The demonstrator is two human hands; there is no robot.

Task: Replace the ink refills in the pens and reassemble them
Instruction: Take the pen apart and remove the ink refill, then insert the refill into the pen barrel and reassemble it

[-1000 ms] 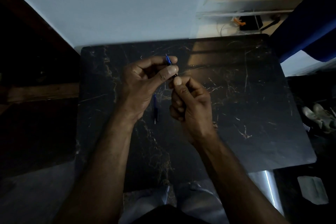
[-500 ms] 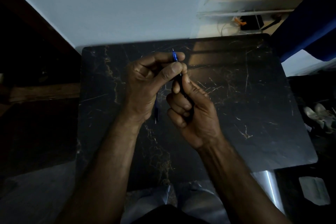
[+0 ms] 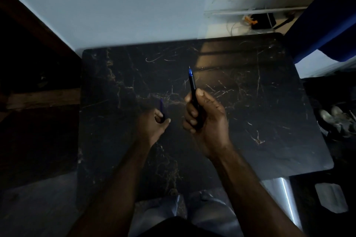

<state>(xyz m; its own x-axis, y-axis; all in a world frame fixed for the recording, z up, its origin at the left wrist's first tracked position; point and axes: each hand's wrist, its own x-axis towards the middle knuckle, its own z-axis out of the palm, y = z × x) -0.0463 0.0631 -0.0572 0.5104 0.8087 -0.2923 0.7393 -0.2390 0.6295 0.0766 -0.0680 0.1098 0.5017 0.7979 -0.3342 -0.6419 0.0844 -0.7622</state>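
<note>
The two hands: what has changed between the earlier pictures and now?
The hands have separated. The left hand let go of the black pen, dropped toward the table and closed on the small blue piece that lay there. The right hand keeps the pen, tip pointing away. The table itself is unchanged.

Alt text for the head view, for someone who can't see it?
Seen from above, the right hand holds a dark pen tip-up over a black marble table, while the left hand grips a small blue pen part lying on it.
</note>
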